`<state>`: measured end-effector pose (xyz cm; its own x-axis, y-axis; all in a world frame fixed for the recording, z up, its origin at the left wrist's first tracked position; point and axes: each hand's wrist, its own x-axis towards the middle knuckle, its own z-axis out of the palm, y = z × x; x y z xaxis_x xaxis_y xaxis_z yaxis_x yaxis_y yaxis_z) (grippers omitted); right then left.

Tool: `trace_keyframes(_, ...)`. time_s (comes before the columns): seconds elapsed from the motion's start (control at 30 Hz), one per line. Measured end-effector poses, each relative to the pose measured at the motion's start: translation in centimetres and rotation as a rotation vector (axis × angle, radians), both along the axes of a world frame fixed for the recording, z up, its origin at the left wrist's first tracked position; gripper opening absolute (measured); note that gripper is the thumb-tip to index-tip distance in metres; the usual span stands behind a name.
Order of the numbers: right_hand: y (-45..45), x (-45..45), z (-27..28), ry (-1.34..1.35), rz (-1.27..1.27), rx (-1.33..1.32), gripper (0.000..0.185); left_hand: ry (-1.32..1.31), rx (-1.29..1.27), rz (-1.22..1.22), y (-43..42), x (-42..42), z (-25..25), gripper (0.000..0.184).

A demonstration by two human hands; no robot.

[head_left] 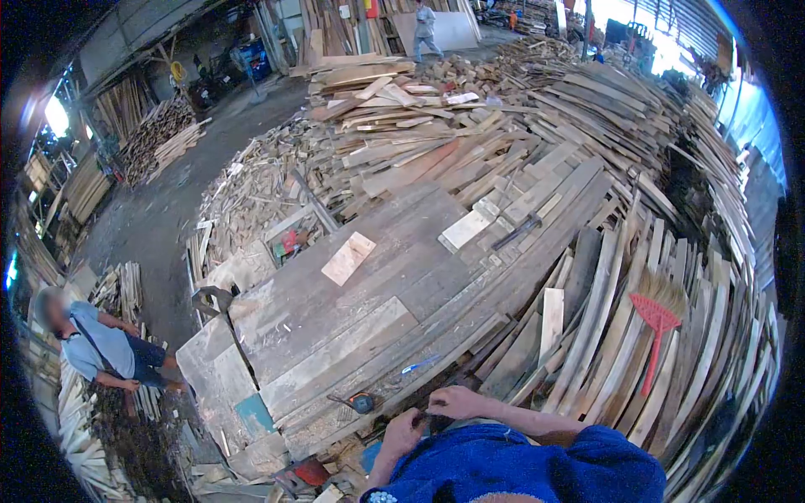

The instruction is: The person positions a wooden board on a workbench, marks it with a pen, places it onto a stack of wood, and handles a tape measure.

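My left hand (pixel 403 432) and my right hand (pixel 454 403) are close together in front of my blue shirt, at the near edge of the wooden workbench (pixel 289 335). The fingers of both are curled in. Something small and dark shows between them, too small to name. Just left of my hands, a tape measure (pixel 361 403) rests on the bench edge. Beyond them lies a slim blue and white tool, perhaps a pen (pixel 419 365). Farther up the bench are a short pale board (pixel 348 258) and another light wood block (pixel 467 227).
A saw blade (pixel 220 303) sticks up through a slot at the bench's left. Stacked planks and a red broom (pixel 656 314) lie to the right. A large scrap wood pile (pixel 277 180) rises behind. One person (pixel 105 344) stands at left; another (pixel 425 32) is far back.
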<state>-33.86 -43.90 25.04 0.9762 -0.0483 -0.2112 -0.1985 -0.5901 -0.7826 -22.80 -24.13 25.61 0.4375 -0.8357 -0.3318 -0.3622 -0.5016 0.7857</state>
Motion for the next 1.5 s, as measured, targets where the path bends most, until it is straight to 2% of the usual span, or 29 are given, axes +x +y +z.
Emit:
trace_keyframes(0.13,-0.2,0.0,-0.2,0.036,-0.007,0.055,0.042,-0.001,-0.05,0.008,0.1,0.0,-0.9,0.029)
trace_keyframes(0.2,-0.1,0.1,0.1,0.03,-0.009,0.058,0.042,-0.012,0.079,-0.041,-0.1,0.3,-1.0,0.037)
trace_keyframes(0.27,-0.2,0.2,0.4,0.041,0.002,0.026,0.036,-0.018,0.06,-0.033,0.0,0.2,-1.4,0.036)
trace_keyframes(0.57,-0.2,0.0,-0.8,0.046,-0.001,0.013,0.044,-0.059,0.083,-0.037,-0.4,-0.1,-0.7,0.037)
trace_keyframes(0.67,-0.3,0.0,-0.7,-0.005,0.012,0.015,0.037,-0.05,0.074,-0.024,-0.3,-0.3,-0.7,0.037)
trace_keyframes(0.9,-0.3,0.0,-0.7,0.011,-0.004,-0.004,0.037,-0.022,0.087,-0.002,-0.3,-0.4,-1.2,0.035)
trace_keyframes(1.0,-0.4,0.0,-0.4,0.115,0.02,0.019,0.044,0.009,0.055,0.019,-0.3,-0.5,-1.0,0.034)
trace_keyframes(1.43,-0.2,-0.5,-1.4,-0.001,0.014,0.003,0.035,-0.003,0.068,0.04,-0.2,-1.0,-0.5,0.035)
trace_keyframes(1.5,-0.2,-0.4,-1.5,-0.002,0.029,-0.003,0.035,-0.019,-0.008,0.044,-0.1,-1.1,-0.7,0.034)
